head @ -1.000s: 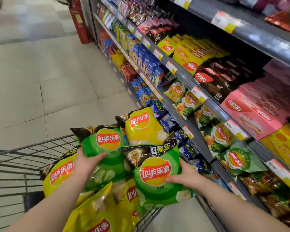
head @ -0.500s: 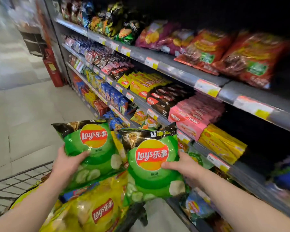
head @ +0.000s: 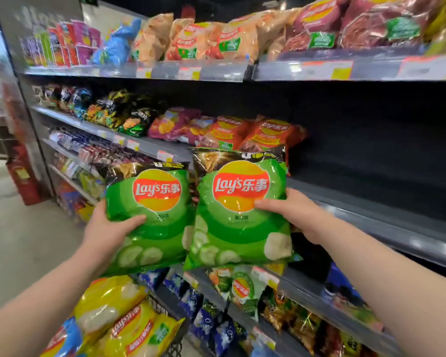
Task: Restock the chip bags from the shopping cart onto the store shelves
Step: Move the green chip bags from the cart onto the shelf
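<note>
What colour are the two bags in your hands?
Green, with black tops and red-yellow logos: left bag, right bag. Head view.

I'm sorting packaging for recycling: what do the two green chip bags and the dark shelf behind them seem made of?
Left green bag and right green bag: thin glossy plastic film, judging by glare and creases; any foil lining is hidden. Dark shelf: probably painted metal, matte deck with grey front rail.

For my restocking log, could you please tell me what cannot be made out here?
Head view:
- Price tags: blurred, unreadable.
- Shopping cart: hidden under yellow bags, cut by the bottom edge.
- Flavour text on left green bag and right green bag: too small.
</note>
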The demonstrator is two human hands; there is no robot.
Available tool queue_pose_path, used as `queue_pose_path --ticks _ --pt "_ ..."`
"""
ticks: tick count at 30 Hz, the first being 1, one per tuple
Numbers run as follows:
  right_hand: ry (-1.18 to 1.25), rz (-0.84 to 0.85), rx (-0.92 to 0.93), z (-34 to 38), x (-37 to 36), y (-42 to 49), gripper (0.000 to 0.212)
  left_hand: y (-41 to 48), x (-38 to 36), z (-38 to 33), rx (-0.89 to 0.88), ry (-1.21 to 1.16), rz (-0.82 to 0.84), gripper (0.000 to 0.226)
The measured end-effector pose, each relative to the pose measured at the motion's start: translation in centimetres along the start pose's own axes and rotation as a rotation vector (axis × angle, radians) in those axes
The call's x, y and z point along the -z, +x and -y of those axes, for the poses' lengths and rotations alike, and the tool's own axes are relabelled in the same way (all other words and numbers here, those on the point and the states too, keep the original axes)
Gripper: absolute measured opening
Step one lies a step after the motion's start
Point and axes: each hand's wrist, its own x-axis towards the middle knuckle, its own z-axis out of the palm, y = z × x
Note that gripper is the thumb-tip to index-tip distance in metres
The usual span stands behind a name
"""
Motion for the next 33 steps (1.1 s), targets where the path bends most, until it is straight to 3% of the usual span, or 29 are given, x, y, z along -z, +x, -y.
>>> queue_pose_path --ticks 3,6,12,18,29,33 --pt "-0.006 -0.077 0.007 1.4 3.3 -1.3 0.028 -1.1 -2.8 -3.0 -0.075 -0.041 0.076 0.074" --pt "-0.017 -0.146 -0.029 2.2 6.8 -3.0 0.039 -2.3 -5.9 -4.9 -0.114 -0.050 0.095 0.072" --pt "-0.024 -0.257 -0.036 2.4 12.9 -6.2 0.028 -3.9 -11.3 -7.8 -0.171 -0.121 0.190 0.070" --pt "0.033 -0.424 -0.041 1.9 18.7 -8.2 0.052 -3.9 -15.3 -10.2 -0.194 -0.158 0.280 0.070" --pt "0.098 -0.671 -0.044 1.0 26.2 -6.7 0.024 -0.5 -23.8 -12.6 -0.264 -0.234 0.391 0.059" --pt "0.118 -0.715 -0.027 1.2 27.7 -4.4 0.025 2.3 -26.7 -13.3 -0.276 -0.242 0.412 0.064"
